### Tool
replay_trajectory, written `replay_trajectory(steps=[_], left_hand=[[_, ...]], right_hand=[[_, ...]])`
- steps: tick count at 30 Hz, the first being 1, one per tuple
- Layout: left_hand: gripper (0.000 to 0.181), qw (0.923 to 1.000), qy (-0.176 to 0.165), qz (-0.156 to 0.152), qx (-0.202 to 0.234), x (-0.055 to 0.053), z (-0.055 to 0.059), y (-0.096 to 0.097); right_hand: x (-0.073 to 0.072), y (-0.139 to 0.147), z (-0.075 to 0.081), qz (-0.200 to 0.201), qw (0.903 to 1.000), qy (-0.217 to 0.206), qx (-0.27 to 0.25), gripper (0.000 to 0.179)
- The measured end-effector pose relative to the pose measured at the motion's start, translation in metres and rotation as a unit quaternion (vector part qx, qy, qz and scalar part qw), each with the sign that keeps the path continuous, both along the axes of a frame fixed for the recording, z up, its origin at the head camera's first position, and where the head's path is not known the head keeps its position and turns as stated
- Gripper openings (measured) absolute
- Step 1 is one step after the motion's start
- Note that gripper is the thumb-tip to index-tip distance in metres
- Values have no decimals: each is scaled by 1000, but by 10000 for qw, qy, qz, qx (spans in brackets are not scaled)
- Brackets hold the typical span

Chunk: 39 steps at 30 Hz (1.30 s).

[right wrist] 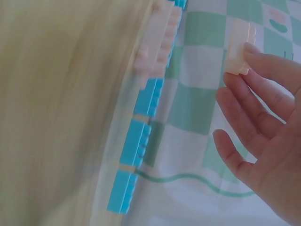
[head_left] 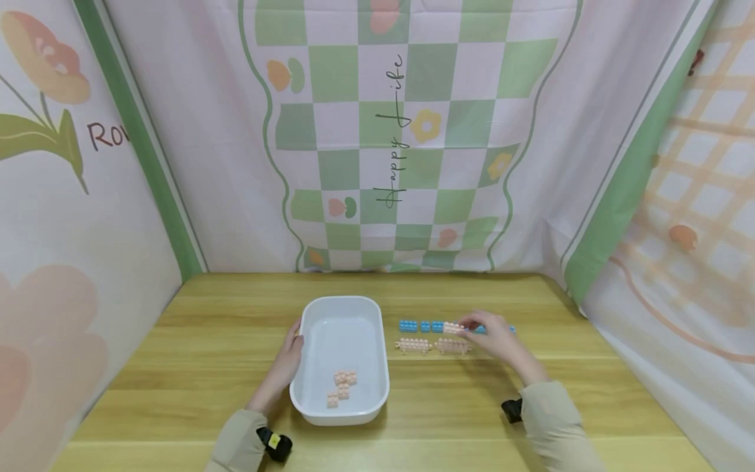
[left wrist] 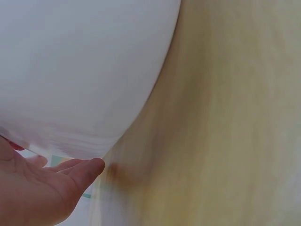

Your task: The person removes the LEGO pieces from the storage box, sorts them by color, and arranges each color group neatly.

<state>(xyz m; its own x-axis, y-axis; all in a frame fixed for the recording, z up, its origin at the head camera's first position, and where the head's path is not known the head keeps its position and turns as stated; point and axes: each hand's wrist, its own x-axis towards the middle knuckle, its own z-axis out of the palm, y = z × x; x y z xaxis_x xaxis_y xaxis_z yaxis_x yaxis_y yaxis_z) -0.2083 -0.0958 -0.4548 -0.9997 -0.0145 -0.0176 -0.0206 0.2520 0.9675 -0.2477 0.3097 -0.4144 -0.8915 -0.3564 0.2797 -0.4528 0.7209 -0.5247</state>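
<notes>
My right hand [head_left: 492, 335] pinches a pale pink building block [right wrist: 239, 44] between thumb and fingertips, with its other fingers spread in the right wrist view. In the head view this block overlaps a row of blue building blocks [head_left: 408, 326]. In front of that row lie two long pink studded blocks [head_left: 415, 345], end to end. My left hand [head_left: 288, 359] is at the left side of a white tub [head_left: 339, 419]. Its fairly straight fingers [left wrist: 87, 172] lie against the outer wall in the left wrist view. Several small pink blocks [head_left: 343, 391] lie inside the tub, near its front end.
The wooden table [head_left: 460, 419] reaches back to a hanging cloth [head_left: 377, 131] with green and white checks. More cloth hangs along both sides. Wood shows between the tub and the table's left edge, and in front of the blocks.
</notes>
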Motion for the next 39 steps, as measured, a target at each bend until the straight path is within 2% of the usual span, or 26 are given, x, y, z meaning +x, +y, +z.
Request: replay_trajectory(steps=[13, 27, 39], left_hand=[[53, 9999, -77, -76, -33, 2, 2, -2], [52, 10000, -23, -12, -56, 0, 0, -3], [52, 10000, 1, -75, 54, 2, 3, 0]], right_hand=[[-2, 25, -4, -139, 9998, 107, 41, 18], [1, 43, -4, -219, 9989, -271, 308, 18], [2, 54, -10, -154, 9977, -516, 406, 17]])
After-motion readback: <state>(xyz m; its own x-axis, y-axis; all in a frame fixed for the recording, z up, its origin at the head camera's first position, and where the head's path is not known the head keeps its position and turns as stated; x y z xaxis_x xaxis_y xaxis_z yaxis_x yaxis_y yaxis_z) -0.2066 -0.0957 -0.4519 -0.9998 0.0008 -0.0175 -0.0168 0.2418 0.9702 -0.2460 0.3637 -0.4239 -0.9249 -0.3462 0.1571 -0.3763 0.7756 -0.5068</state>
